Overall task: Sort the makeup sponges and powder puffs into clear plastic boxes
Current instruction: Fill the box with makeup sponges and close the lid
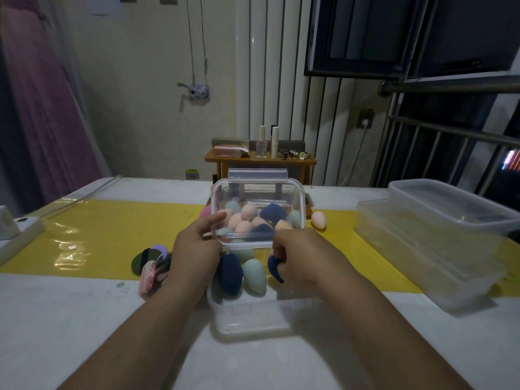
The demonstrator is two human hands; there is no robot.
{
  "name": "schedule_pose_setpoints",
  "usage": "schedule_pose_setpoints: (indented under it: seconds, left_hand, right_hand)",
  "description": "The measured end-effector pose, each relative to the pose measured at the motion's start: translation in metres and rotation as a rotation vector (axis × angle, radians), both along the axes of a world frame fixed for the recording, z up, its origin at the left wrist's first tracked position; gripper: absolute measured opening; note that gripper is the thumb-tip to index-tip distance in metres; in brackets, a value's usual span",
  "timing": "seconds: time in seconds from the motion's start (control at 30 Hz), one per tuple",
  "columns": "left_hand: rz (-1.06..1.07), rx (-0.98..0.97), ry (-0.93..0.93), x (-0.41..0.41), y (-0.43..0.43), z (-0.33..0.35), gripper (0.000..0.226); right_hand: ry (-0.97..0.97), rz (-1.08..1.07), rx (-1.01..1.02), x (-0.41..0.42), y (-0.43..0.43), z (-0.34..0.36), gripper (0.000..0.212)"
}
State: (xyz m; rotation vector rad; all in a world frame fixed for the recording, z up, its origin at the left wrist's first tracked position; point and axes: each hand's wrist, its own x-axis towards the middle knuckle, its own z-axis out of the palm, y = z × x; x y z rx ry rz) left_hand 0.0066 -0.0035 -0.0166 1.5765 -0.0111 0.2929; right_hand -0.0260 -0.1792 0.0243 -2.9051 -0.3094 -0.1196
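- Clear plastic box (253, 316) sat nearest, lid off, on the white table (84, 319) between the two forearms.
- Inside it, at the far end, a navy sponge (229, 274) lay beside a mint sponge (254, 277), the two touching.
- The right hand (298, 254) was just over the box's far right corner, fingers curled round a second navy sponge (274, 267). Whether it also touched the lid could not be told.
- The left hand (197, 249) gripped the lid (253, 192) at its near left corner, thumb up on the rim, and held it tilted upright above the box's far edge.
- Left of that hand, a small pile of powder puffs (153, 263) lay where the yellow strip (98, 235) meets the white: dark green, purple and a pink striped one.
- Through the lid showed a heap of sponges (249, 211) in peach, navy and mint.
- One pink sponge (318, 219) lay on its own on the strip, just right of the lid.
- Far right, big clear tubs (436, 249) stood stacked, well apart from the hands.
- Beyond the table stood a small wooden shelf (260, 160) with bottles on it.
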Motion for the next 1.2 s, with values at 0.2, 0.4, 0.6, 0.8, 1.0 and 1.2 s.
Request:
schedule_pose_setpoints:
  seconds: [0.2,0.4,0.6,0.8,1.0,1.2]
  left_hand:
    - [0.007,0.004,-0.003,0.002,0.0,-0.002,0.065]
    - [0.007,0.004,0.001,0.003,0.001,-0.003,0.065]
    - [0.006,-0.008,0.001,0.003,0.0,-0.003,0.065]
    - [0.002,-0.011,-0.002,0.003,0.0,-0.003,0.065]
    - [0.002,-0.018,-0.013,0.001,0.0,-0.003,0.064]
    - [-0.015,-0.029,-0.017,0.002,0.001,-0.004,0.064]
  right_hand:
    - [0.061,-0.01,-0.087,0.011,0.007,-0.013,0.01]
    - [0.039,-0.007,-0.053,0.013,0.007,-0.021,0.01]
    - [0.059,-0.019,-0.024,0.01,0.003,-0.01,0.015]
    - [-0.114,-0.11,0.372,0.006,-0.016,-0.009,0.008]
    - [-0.2,-0.239,0.486,0.018,-0.034,-0.02,0.026]
    - [-0.244,-0.297,0.563,0.023,-0.045,-0.026,0.024]
